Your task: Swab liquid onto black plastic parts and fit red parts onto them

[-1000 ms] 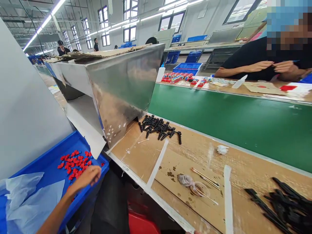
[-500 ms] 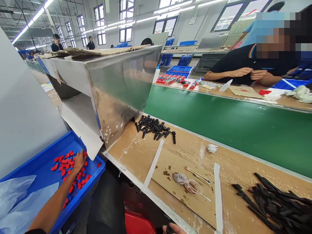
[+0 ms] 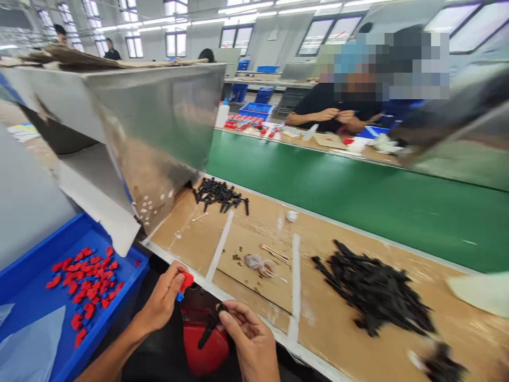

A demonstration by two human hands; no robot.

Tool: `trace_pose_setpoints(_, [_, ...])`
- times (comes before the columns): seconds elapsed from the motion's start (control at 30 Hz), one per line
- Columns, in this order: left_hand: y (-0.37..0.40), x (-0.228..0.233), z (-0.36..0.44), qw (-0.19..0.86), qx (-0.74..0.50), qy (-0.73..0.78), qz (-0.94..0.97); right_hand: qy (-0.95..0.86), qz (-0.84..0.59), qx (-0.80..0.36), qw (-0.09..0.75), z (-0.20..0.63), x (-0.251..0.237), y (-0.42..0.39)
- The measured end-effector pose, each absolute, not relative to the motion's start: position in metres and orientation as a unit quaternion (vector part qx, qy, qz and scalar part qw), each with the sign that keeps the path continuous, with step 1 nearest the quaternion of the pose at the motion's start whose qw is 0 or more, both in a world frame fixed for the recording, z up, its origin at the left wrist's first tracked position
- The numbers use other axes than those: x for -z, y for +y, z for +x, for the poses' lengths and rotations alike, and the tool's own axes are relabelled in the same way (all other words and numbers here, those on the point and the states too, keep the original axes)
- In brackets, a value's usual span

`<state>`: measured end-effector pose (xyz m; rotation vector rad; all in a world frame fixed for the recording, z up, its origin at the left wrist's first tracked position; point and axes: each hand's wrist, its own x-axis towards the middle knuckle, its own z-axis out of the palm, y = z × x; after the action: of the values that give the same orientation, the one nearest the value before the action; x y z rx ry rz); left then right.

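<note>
Left hand [image 3: 163, 302] pinching a small red part [image 3: 185, 280], right hand [image 3: 248, 339] gripping a black rod [image 3: 209, 330], both just below the cardboard-covered surface [image 3: 254, 265] edge.

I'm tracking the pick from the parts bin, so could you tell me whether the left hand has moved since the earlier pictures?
Yes. The left hand has left the blue tray and now sits to its right, pinching a red part near the right hand.

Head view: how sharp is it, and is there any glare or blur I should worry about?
Head view: hands sharp enough, left hand pinching a red part, right hand a black part; right side smeared by motion blur, black pile soft; wide-angle bending at edges; ceiling lights and windows bright, steel chute sheened.
</note>
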<state>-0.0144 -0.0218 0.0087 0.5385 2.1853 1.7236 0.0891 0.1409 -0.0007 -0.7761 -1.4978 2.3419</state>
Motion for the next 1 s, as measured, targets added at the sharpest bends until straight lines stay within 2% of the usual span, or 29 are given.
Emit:
trace_pose_setpoints(0.2, [0.046,-0.006,0.002,0.226,-0.582,0.720,0.303,-0.551,-0.293,-0.753,0.209,0.100,-0.004,0.159])
trace_pose_setpoints(0.57, [0.063,-0.002,0.002,0.217,-0.557,0.731,0.328,-0.636,-0.288,-0.666,0.263,0.106,-0.003,0.162])
trace_pose_setpoints(0.83, [0.062,0.003,-0.001,0.196,-0.557,0.729,0.345,-0.592,-0.286,-0.716,0.236,0.093,0.005,0.154])
trace_pose_setpoints(1.0, [0.060,0.002,-0.004,0.292,-0.572,0.677,0.360,-0.514,-0.261,-0.795,0.190,0.093,0.010,0.159])
